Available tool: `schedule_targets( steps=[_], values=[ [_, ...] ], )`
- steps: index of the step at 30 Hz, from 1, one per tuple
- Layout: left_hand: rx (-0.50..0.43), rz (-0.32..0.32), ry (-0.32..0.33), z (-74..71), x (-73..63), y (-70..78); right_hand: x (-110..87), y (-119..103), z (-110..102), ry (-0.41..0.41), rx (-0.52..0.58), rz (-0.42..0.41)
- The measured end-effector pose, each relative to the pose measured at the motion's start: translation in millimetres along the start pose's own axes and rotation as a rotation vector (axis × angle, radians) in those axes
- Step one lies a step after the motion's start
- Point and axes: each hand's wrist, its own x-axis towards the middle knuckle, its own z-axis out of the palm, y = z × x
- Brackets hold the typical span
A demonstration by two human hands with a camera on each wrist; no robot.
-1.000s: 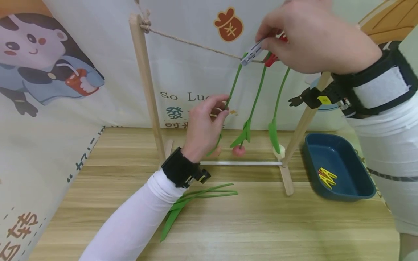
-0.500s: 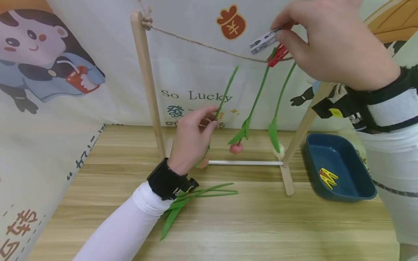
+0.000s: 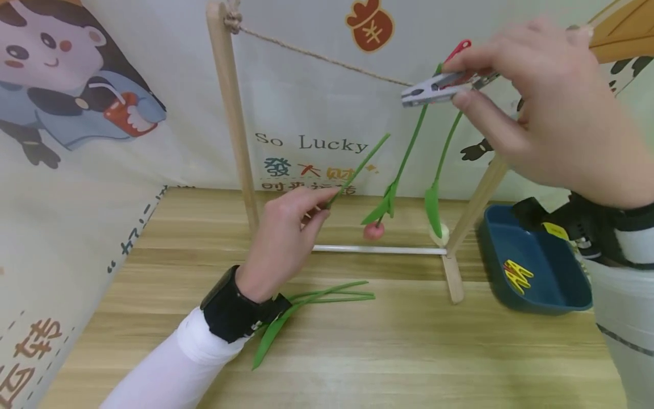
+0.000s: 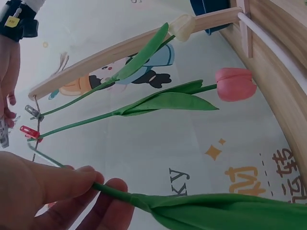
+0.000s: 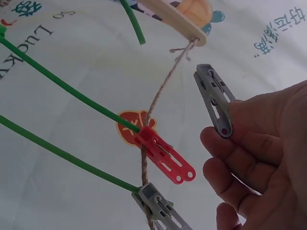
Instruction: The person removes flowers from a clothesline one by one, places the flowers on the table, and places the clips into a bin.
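Green and slender, a leafy artificial tulip stem [image 3: 364,162] is pinched between thumb and fingers of a person's left hand [image 3: 283,236], its bare tip pointing up and well apart from a twisted brown rope [image 3: 322,57] strung across a pale wooden frame [image 3: 230,96]. The right hand [image 3: 562,108], its grip closed on a grey plastic clothespin [image 5: 216,103], is raised beside the rope, the pin held between thumb and forefinger and not touching the cord. Just beside it, a red plastic clothespin [image 5: 165,155] fastens the stem of a pink tulip [image 4: 236,85] to the rope; next along, a second grey clothespin [image 5: 160,208] secures that of a cream-white tulip [image 4: 182,27]. Both flowers hang heads down. The frame stands toward the back edge of the wood-grain surface [image 3: 409,352]. More loose green stems with leaves [image 3: 275,334] lie left of the surface's middle, partly hidden by the left wrist. Near the right edge, a dark blue rounded plastic tray [image 3: 559,284] holds yellow clothespins [image 3: 518,276].
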Motion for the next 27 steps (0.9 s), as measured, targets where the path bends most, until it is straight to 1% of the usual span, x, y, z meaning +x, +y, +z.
schedule_targets(
  steps=[4, 8, 12, 15, 18, 21, 27],
  values=[
    [0.065, 0.042, -0.041, -5.4, -9.0, 0.5, -25.8, -9, 6, -0.042, 0.084, 0.016],
    [0.155, 0.068, -0.090, -10.4, -20.1, -2.3, -52.2, -18, 19, -0.075, 0.172, 0.041],
    [0.231, 0.070, -0.147, -12.5, -34.1, -10.6, -81.6, -21, 37, -0.113, 0.249, 0.071],
    [0.272, 0.066, -0.183, -10.6, -44.9, -20.6, -107.7, -22, 51, -0.166, 0.268, 0.110],
    [0.329, 0.063, -0.215, -7.0, -54.7, -31.2, -134.8, -21, 62, -0.241, 0.259, 0.179],
    [0.381, 0.045, -0.263, -2.8, -64.7, -41.4, -161.0, -20, 72, -0.309, 0.246, 0.261],
    [0.434, 0.005, -0.373, 8.5, -83.9, -59.4, -208.0, -8, 81, -0.419, 0.188, 0.436]
  ],
)
